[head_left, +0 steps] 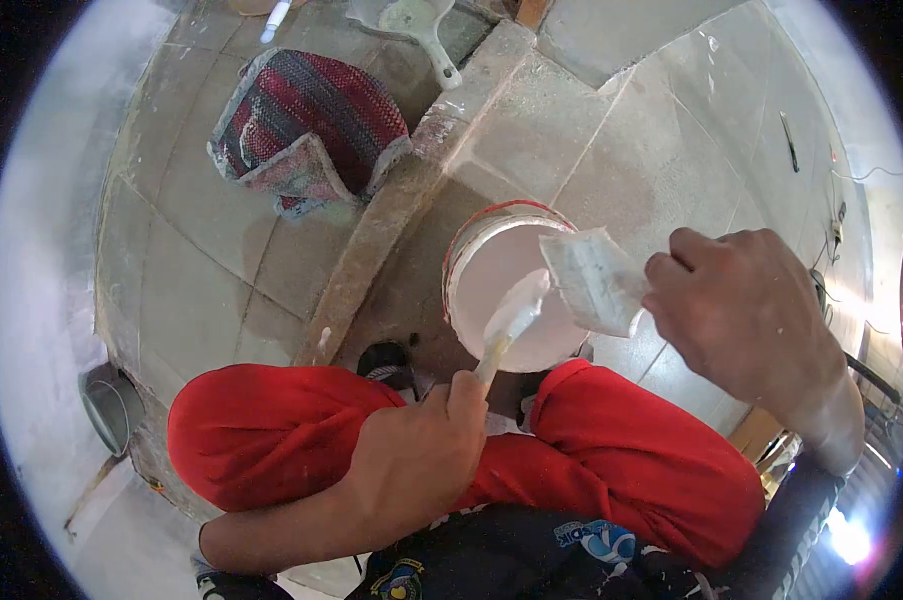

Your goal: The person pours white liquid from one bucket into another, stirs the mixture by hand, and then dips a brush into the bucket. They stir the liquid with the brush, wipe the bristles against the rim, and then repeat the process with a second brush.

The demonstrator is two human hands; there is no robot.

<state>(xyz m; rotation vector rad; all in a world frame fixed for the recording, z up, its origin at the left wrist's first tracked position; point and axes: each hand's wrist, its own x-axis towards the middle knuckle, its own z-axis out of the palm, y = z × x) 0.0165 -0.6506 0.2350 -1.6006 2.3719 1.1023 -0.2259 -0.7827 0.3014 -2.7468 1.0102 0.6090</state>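
Between my knees stands a bucket point(452, 305) with a red handle, holding a smooth, pale pinkish-white paste point(491, 265). My left hand point(418, 440) is wrapped round the handle of a narrow putty knife point(512, 325), whose blade is coated in white paste and sits over the bucket. In my right hand point(741, 310) is a wide, flat scraper point(593, 280), smeared with whitish paste and gripped at its right edge. It hangs over the bucket's right side, close to the putty knife's tip, with a small gap between them.
A striped red and grey cloth point(316, 120) lies crumpled on the tiles, beside a raised ledge point(386, 215). At the top are a white dustpan-like scoop point(431, 45) and a white stick-like item point(276, 20). A grey container point(112, 410) is far left; a thin dark tool point(790, 142) lies right.
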